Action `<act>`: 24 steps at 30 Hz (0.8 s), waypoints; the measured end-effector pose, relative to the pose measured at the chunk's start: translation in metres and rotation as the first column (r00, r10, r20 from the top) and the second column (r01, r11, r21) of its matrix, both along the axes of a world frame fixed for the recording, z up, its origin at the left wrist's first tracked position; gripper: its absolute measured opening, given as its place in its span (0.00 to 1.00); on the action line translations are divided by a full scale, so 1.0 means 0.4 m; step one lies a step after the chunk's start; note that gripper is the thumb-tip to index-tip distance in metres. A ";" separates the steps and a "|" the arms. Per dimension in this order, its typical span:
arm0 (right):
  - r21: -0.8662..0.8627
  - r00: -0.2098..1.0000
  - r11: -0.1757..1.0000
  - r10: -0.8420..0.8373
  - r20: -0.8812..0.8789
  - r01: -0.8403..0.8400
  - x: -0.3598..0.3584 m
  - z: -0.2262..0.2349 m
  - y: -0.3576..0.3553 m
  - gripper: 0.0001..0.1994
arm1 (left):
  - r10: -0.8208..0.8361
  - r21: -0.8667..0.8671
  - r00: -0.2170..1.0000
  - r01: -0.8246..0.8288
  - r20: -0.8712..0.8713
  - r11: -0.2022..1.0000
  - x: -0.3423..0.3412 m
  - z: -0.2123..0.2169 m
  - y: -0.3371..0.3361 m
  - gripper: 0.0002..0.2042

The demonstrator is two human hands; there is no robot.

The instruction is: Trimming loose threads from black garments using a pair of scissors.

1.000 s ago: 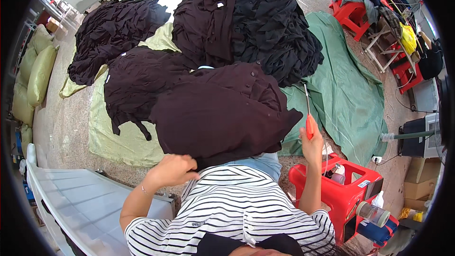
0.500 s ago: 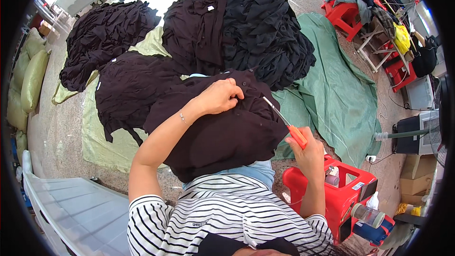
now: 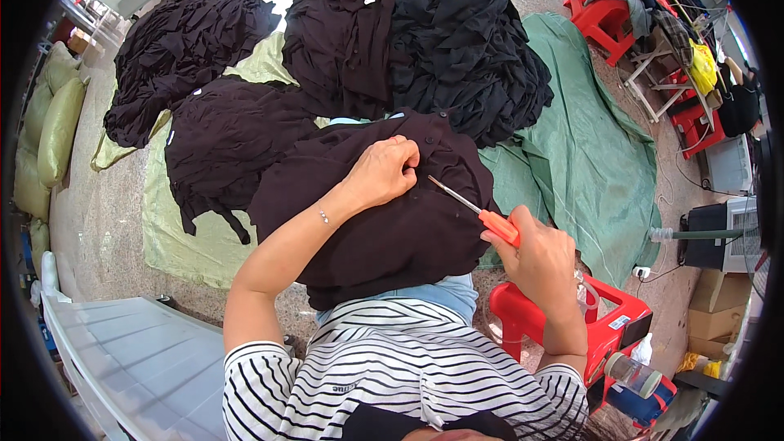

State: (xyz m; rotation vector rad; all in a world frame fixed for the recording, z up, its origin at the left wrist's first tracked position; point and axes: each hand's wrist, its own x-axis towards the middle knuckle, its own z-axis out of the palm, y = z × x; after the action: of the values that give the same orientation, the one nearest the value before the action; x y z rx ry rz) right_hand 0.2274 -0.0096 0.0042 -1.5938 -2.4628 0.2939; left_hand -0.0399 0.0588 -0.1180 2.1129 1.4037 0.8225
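Note:
Across my lap lies a dark brown buttoned garment [image 3: 351, 237], its buttons showing near the far edge. My left hand [image 3: 384, 171] is closed on its cloth, fingers curled in a pinch beside the buttons. An orange-handled screwdriver-like tool [image 3: 500, 229] with a thin metal shaft is gripped in my right hand [image 3: 541, 257]. The shaft points up and left. Its tip is close to my left fingers, over the garment; whether it touches the cloth I cannot tell.
Piles of dark clothes [image 3: 465, 49] lie ahead on green sheeting [image 3: 588, 131] and pale yellow-green sheeting [image 3: 192, 245]. A red stool [image 3: 629, 302] with jars is by my right side. At left are a pale plastic bin [image 3: 139, 351] and stuffed sacks [image 3: 61, 131]. Another person's hand shows at the far pile.
My right hand has moved slightly, bringing the tool's tip left and down, closer to my left hand. The left hand keeps its pinch on the garment. The view has shifted a little.

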 end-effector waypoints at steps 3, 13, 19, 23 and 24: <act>0.022 1.000 1.000 0.014 0.023 -0.015 -0.006 0.011 0.001 0.20 | 0.030 -0.001 0.998 -0.030 0.052 1.000 0.000 -0.012 -0.003 0.05; -0.001 0.999 1.000 0.027 0.036 -0.027 0.004 -0.006 0.008 0.20 | 0.036 -0.079 0.999 -0.036 -0.003 0.996 0.003 -0.003 0.006 0.06; 0.049 0.994 0.993 -0.106 -0.010 0.107 0.014 -0.031 0.035 0.20 | 0.061 -0.116 0.998 -0.059 0.014 0.992 -0.002 0.076 0.107 0.08; 0.045 0.991 0.991 -0.125 -0.043 0.127 0.013 -0.031 0.054 0.19 | -0.147 -0.107 0.983 0.135 -0.112 0.985 0.009 0.013 0.174 0.09; 0.033 0.992 0.992 -0.121 -0.032 0.122 0.010 -0.031 0.058 0.19 | -0.195 -0.184 0.959 0.158 -0.206 0.970 0.011 -0.007 0.182 0.09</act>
State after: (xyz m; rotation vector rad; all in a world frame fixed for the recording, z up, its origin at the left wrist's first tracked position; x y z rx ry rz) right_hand 0.2314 0.0136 -0.0082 -1.7036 -2.3239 0.2534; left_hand -0.0356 0.1315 -0.1206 2.2124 1.3151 0.3936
